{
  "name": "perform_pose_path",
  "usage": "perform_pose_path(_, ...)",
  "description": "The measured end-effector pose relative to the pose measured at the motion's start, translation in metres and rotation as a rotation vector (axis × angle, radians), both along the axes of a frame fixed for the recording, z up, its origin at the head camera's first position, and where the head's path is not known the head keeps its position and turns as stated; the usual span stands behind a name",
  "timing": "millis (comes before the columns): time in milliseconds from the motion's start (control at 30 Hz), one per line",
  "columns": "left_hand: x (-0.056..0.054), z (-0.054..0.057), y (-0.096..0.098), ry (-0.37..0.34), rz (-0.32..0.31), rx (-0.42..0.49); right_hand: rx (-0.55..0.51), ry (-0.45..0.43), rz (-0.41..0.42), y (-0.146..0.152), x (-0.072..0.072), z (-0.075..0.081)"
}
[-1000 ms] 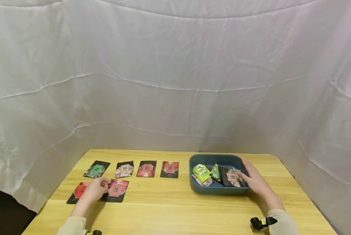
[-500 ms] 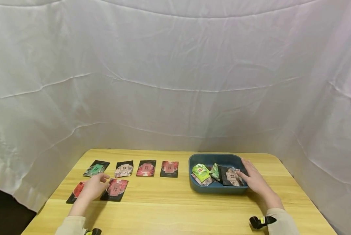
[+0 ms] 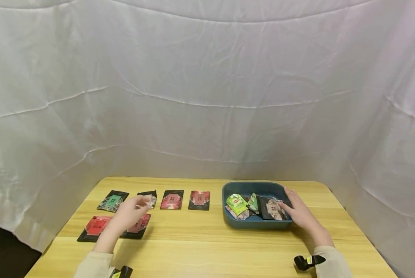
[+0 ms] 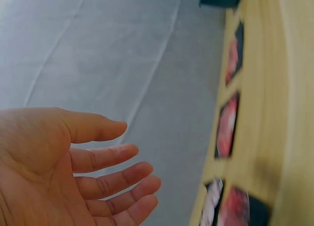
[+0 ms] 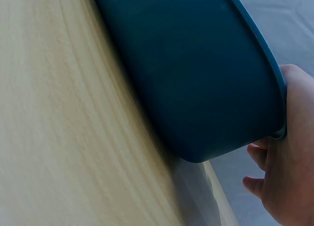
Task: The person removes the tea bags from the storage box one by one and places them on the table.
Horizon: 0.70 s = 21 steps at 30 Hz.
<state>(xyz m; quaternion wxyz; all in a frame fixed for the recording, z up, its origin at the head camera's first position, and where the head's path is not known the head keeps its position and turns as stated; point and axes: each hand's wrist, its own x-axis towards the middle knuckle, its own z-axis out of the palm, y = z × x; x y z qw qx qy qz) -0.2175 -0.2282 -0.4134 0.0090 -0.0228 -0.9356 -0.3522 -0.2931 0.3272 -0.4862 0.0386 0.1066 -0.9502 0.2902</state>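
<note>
My left hand point(image 3: 131, 216) hovers over the front row of sachets, holding nothing; the left wrist view shows its palm and loosely bent fingers point(image 4: 117, 182). Beneath it lies a black-and-pink sachet point(image 3: 143, 227), partly covered by the hand. A black-and-red sachet point(image 3: 95, 227) lies to its left. On the right, my right hand point(image 3: 301, 212) grips the right wall of a blue plastic basin point(image 3: 240, 222), thumb over the rim and fingers outside. In the basin are a green tea bag packet point(image 3: 237, 204), a black sachet with a beige label point(image 3: 273, 208) and other packets.
Along the back lie a green-labelled sachet point(image 3: 112, 200), a beige-labelled one point(image 3: 151, 199) and two pink-labelled ones, a left one point(image 3: 171, 199) and a right one point(image 3: 199, 200). A grey-white curtain point(image 3: 207, 116) hangs around the wooden table point(image 3: 207, 251).
My left hand has let go of the black-and-pink sachet, leaving it on the table, then lifted and moved right. My right hand keeps its grip on the basin.
</note>
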Motion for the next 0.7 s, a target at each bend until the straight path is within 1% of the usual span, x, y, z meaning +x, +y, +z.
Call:
perform_pose_path(100, -0.003, 0.006, 0.014, 0.019, -0.032, 0.027, 0.001, 0.005, 0.0, 0.0, 0.0, 0.0)
perform_pose_path(200, -0.008, 0.009, 0.029, 0.031, -0.055, 0.04, 0.002, 0.008, 0.0, -0.001, 0.0, 0.001)
perform_pose_path(300, -0.015, 0.011, 0.044, 0.034, -0.071, 0.055, 0.001, 0.006, 0.001, -0.001, 0.001, 0.001)
perform_pose_path(433, -0.023, 0.014, 0.066, 0.039, -0.1, 0.098, -0.004, 0.004, 0.002, -0.001, 0.001, 0.001)
perform_pose_path(500, -0.027, 0.016, 0.077, 0.054, -0.13, 0.124, -0.006, 0.003, 0.001, 0.0, 0.001, 0.001)
perform_pose_path(567, -0.031, 0.016, 0.088, 0.063, -0.151, 0.129, -0.007, 0.004, 0.001, 0.0, 0.001, 0.001)
perform_pose_path(700, -0.039, 0.015, 0.109, 0.059, -0.197, 0.14, -0.006, 0.008, 0.004, -0.001, 0.002, 0.002)
